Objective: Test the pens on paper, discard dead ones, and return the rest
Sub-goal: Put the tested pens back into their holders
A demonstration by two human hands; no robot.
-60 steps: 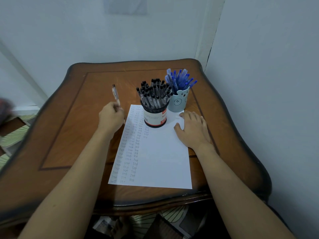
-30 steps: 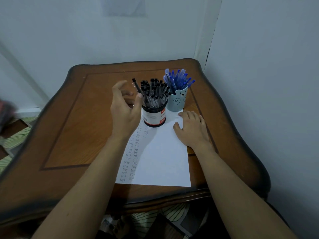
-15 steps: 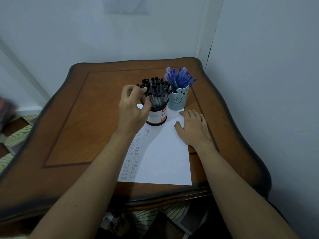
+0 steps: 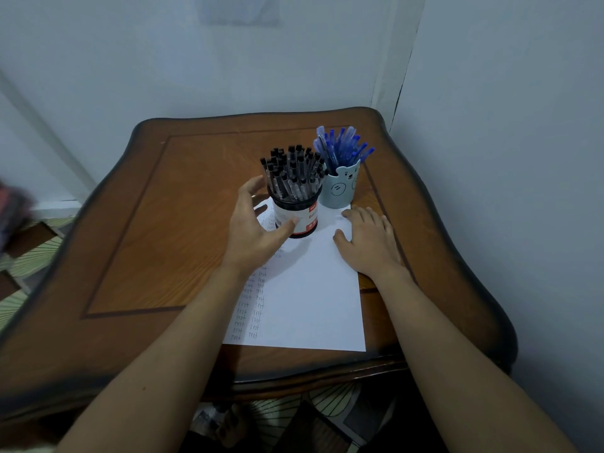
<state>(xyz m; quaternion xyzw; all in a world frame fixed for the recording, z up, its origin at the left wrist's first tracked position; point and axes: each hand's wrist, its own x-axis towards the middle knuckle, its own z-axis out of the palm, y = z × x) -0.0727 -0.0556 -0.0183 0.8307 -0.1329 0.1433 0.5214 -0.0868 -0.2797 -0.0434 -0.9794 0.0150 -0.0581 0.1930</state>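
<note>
two cups stand by the fingertips: a black cup (image 4: 295, 217) packed with black-capped pens (image 4: 294, 171), too many to count, sits between the spread thumb and fingers of the left hand (image 4: 255, 230), and a blue bear cup (image 4: 340, 189) of blue pens (image 4: 340, 148) stands just beyond the right hand (image 4: 371, 241). that hand lies flat, fingers straight and close together, on the right edge of the one sheet of paper (image 4: 310, 305). bare table (image 4: 147, 230) lies open left of the left fingers.

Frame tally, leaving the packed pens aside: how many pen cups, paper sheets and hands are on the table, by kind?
Pen cups: 2 (black cup, blue bear cup)
Paper sheets: 1 (paper)
Hands: 2 (left hand, right hand)
Total: 5
</note>
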